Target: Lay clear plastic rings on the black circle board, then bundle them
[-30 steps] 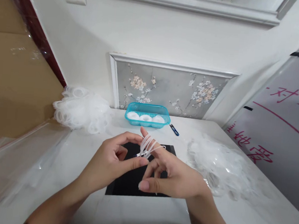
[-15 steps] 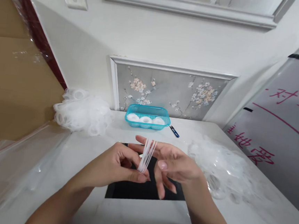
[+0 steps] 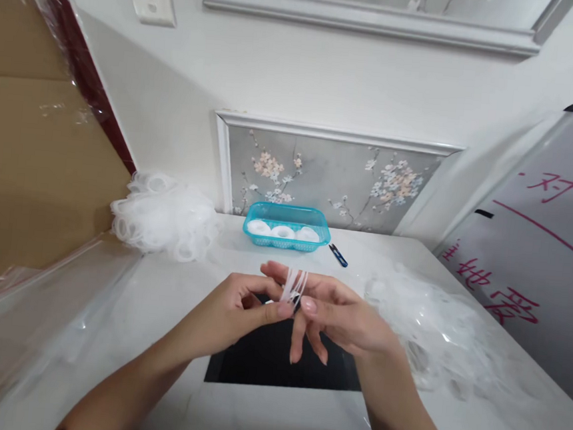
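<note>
My left hand (image 3: 237, 314) pinches the lower end of a bundle of thin white strands (image 3: 294, 286) between thumb and forefinger. The strands loop over the forefinger of my right hand (image 3: 338, 316), whose thumb presses against them while the other fingers hang down apart. Both hands hover over a black mat (image 3: 278, 358) on the white table (image 3: 269, 414).
A teal basket (image 3: 288, 227) with three white spools stands at the back by the wall. Small blue snips (image 3: 338, 254) lie right of it. Heaps of white loops lie at the back left (image 3: 165, 221) and at the right (image 3: 428, 321). Clear plastic sheeting (image 3: 30, 326) covers the left side.
My right hand turned from palm up to fingers hanging down, and the strands went from spread to gathered into a short bundle. The left hand's pinch moved up close to the right thumb.
</note>
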`<act>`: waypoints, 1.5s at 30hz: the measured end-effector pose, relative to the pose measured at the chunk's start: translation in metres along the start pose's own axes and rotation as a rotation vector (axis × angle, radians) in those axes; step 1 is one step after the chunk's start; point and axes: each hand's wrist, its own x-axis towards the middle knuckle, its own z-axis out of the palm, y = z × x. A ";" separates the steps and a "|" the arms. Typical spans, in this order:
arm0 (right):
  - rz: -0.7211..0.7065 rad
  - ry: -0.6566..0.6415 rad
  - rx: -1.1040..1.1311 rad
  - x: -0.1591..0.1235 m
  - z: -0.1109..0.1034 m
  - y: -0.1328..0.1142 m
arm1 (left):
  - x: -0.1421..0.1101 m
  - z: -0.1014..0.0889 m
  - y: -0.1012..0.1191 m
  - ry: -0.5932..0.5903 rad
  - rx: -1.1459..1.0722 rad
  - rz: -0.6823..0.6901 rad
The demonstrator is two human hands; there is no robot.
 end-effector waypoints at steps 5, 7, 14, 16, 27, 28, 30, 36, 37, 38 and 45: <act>0.024 0.072 -0.078 -0.001 0.004 0.001 | 0.005 0.000 -0.004 0.018 -0.122 -0.008; 0.032 0.087 -0.101 -0.003 0.004 0.001 | 0.005 0.001 -0.005 0.010 -0.128 0.023; 0.093 0.120 -0.385 -0.006 0.004 0.004 | 0.004 0.008 -0.007 -0.026 -0.150 0.054; 0.106 0.172 -0.382 -0.005 0.006 0.004 | 0.003 0.007 -0.008 -0.085 -0.215 0.059; -0.111 -0.125 -0.160 -0.014 -0.003 -0.005 | 0.003 -0.010 -0.001 0.037 0.288 0.233; -0.086 -0.169 -0.238 -0.014 -0.002 -0.004 | 0.002 -0.011 0.000 0.095 0.312 0.226; -0.026 -0.177 -0.442 -0.013 0.001 -0.004 | 0.000 -0.015 0.001 0.151 0.298 0.163; 0.083 -0.065 -0.734 -0.016 0.011 -0.006 | -0.012 -0.018 0.007 0.079 -0.030 0.124; 0.103 -0.065 -0.740 -0.016 0.011 -0.006 | -0.013 -0.016 0.007 0.062 -0.079 0.128; 0.118 -0.051 -0.739 -0.015 0.010 -0.005 | -0.014 -0.014 0.007 0.041 -0.128 0.137; -0.093 0.229 -0.372 -0.010 0.012 -0.003 | -0.007 -0.013 -0.004 -0.180 -0.150 0.116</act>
